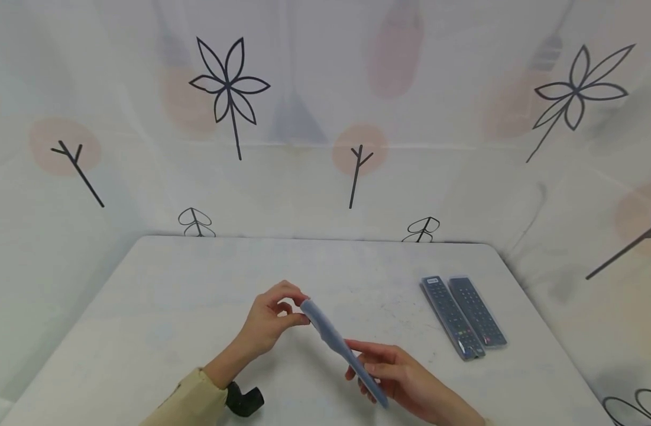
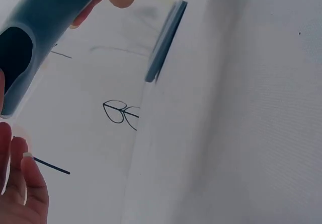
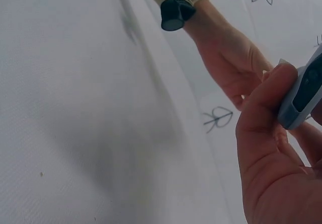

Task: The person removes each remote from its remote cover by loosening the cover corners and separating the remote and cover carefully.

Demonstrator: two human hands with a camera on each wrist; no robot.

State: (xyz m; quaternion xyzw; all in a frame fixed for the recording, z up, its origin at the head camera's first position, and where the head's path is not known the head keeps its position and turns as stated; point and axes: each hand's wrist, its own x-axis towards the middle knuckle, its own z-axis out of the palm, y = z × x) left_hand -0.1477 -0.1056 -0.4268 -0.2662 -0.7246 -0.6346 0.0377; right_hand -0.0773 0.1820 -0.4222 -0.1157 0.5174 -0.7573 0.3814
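Observation:
Between both hands, a thin pale blue remote control cover [image 1: 338, 345] hangs tilted above the white table, nearly edge-on in the head view. The left wrist view shows an oval opening in this cover [image 2: 55, 22], dark inside; whether it holds a remote, I cannot tell. My left hand [image 1: 269, 319] pinches its upper end with the thumb and index finger. Lower down, my right hand [image 1: 402, 376] grips it between thumb and fingers. In the right wrist view, the thumb of the right hand [image 3: 271, 148] lies against the cover's end.
Two dark remote controls in clear sleeves lie side by side at the table's right, the left one [image 1: 453, 316] longer than the right one [image 1: 476, 312]. A black device [image 1: 244, 400] sits at the left wrist. Patterned cloth [image 1: 314, 118] surrounds the white table [image 1: 197, 284].

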